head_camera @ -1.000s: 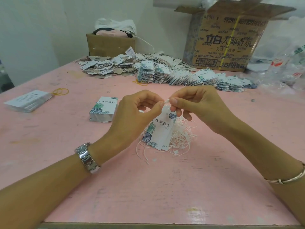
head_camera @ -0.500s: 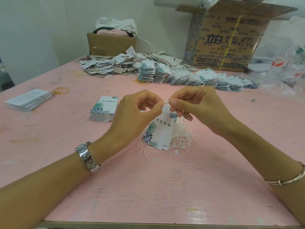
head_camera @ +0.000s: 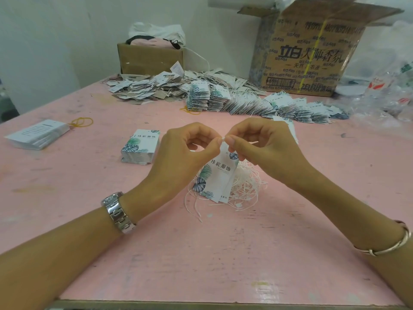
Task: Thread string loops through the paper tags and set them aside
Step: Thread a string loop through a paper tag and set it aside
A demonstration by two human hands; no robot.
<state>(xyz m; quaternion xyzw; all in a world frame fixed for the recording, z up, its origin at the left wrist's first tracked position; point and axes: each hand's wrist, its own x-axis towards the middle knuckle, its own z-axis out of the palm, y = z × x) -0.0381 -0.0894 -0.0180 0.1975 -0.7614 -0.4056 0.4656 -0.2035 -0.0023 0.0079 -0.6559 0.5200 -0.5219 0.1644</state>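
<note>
Pinching the leaf-printed tag [head_camera: 220,175] by its top, my left hand [head_camera: 185,157] and right hand [head_camera: 263,148] meet over the string pile [head_camera: 244,186]; tag stack [head_camera: 140,146] at nine o'clock.

Table [head_camera: 67,198] pink, w/ pale scuffs & a few yellowish stains. Held tag [head_camera: 220,175]: white, green + blue-grey leaf print, black chars. Small tag stack [head_camera: 140,146]: same white/leaf print. Strings [head_camera: 245,186] off-white. Card stack [head_camera: 38,134] white w/ grey text lines. Rubber band [head_camera: 81,121] yellow. Far loose pile [head_camera: 145,88] mixed white & beige. Fanned row of tags [head_camera: 268,104] white w/ green-blue leaves. Big carton [head_camera: 308,52] brown, black lettering, yellow strap. Small box [head_camera: 149,57] plain brown. Watch [head_camera: 117,212] silver. Bangle [head_camera: 388,245] silver-gold. Wall [head_camera: 55,41] whitish-grey.
</note>
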